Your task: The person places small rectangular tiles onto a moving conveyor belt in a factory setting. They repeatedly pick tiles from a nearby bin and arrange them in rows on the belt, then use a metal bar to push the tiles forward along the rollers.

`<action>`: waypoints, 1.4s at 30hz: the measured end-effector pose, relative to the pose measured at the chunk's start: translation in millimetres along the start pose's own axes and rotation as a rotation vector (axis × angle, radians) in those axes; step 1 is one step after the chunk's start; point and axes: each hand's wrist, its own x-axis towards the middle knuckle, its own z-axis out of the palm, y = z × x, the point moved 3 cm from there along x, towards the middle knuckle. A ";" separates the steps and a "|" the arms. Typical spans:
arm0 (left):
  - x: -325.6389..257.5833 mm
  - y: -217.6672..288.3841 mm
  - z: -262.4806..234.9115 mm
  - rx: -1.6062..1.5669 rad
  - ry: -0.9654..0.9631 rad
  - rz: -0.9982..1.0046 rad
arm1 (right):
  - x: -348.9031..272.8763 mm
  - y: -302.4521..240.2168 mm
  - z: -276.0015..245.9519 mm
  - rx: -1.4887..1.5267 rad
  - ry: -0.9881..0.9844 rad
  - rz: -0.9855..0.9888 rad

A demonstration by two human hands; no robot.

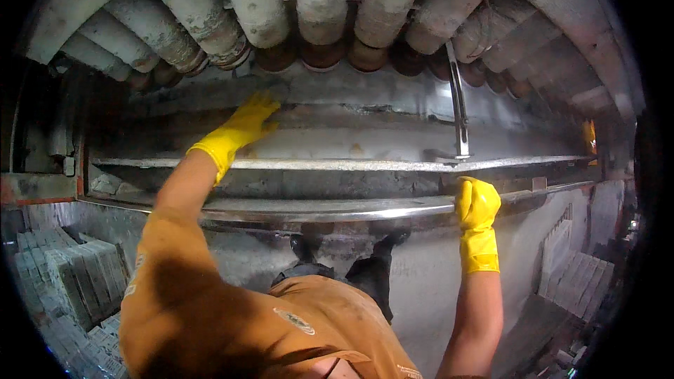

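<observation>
Both of my hands wear yellow rubber gloves. My left hand (246, 124) reaches past a long pale ledge (351, 164), its fingers stretched out low over a wet-looking grey surface (337, 142); whether it touches that surface I cannot tell. Closed into a fist, my right hand (478, 205) is at the shiny metal front rail (393, 209). Anything inside that fist is hidden. Just beyond it, a narrow metal bar (458, 109) runs from the rollers down to the pale ledge.
A row of thick grey, crusted rollers (323, 0) spans the far side. Stacked pale slabs (84, 277) stand low on the left, and more slabs (576, 277) lean on the right. My feet (302, 247) are on the floor below the rail.
</observation>
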 end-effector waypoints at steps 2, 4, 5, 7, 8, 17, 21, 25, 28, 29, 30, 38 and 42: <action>-13.0 13.1 -22.7 0.039 -0.190 0.088 | -2.2 1.2 0.6 -0.017 -0.024 0.012; -33.8 37.0 -51.4 -0.058 -0.173 0.149 | -3.5 2.0 0.5 0.009 -0.029 0.017; -45.3 51.7 -66.5 -0.104 -0.154 0.189 | -3.8 2.3 0.5 0.006 -0.020 0.021; -70.9 78.6 -94.0 -0.239 -0.227 0.167 | -4.3 2.6 0.7 -0.008 -0.022 0.013; -85.5 93.3 -106.3 -0.299 -0.238 0.184 | -4.3 2.8 1.1 0.003 -0.015 0.007; -199.8 154.8 -130.1 -0.308 -0.324 -0.011 | -7.0 12.0 7.4 -0.018 0.020 -0.036; -187.1 160.7 -114.7 -0.083 -0.334 -0.212 | -8.5 19.7 13.5 -0.080 0.053 -0.048; -177.6 174.4 -116.5 0.061 -0.420 -0.443 | -9.7 26.6 17.1 -0.101 0.084 -0.041; -180.7 183.6 -126.5 0.036 -0.433 -0.527 | -6.9 26.1 19.4 0.009 0.103 -0.063; -183.2 186.9 -128.3 0.030 -0.430 -0.517 | -6.4 26.0 20.4 -0.003 0.092 -0.035; -184.1 188.5 -130.2 0.025 -0.414 -0.501 | -4.6 26.0 21.3 -0.024 0.080 0.007; -169.4 176.6 -125.1 0.085 -0.335 -0.482 | 11.5 21.4 20.3 -0.050 0.088 0.033; -167.0 174.5 -120.7 0.109 -0.349 -0.524 | 12.7 21.7 18.7 0.074 0.203 0.011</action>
